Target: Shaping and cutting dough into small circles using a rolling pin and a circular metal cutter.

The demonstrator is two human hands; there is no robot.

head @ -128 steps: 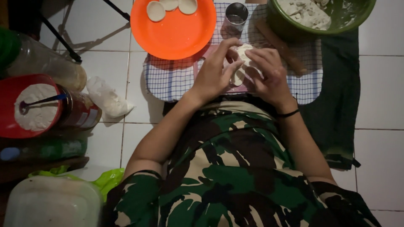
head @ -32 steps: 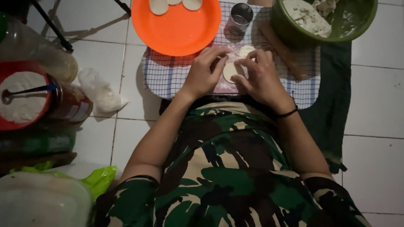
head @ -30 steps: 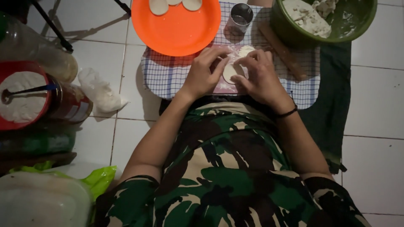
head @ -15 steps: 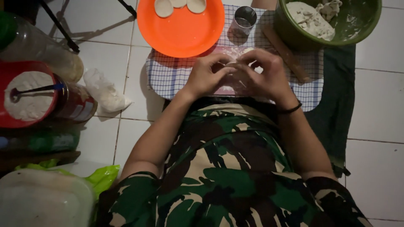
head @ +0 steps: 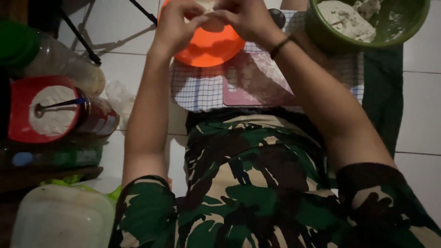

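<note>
My left hand (head: 177, 23) and my right hand (head: 245, 18) are both raised over the orange plate (head: 209, 48), fingers pinched together on a small pale dough piece (head: 212, 23). Nearer my lap, a pink floured board (head: 257, 85) lies bare on a checked cloth (head: 202, 89). A green bowl (head: 321, 34) holding a lump of white dough (head: 344, 20) stands at the upper right, just beyond my right wrist with its black band.
A red container (head: 20, 110) of white flour with a spoon in it sits at the left, beside a jar (head: 98, 117) and a clear bottle (head: 59, 59). A translucent plastic tub (head: 62, 218) is at lower left. A dark green cloth (head: 383, 98) lies on the white tiled floor.
Both hands have lifted the dough piece off the pink board and carried it away from me, over the orange plate. The board now lies uncovered.
</note>
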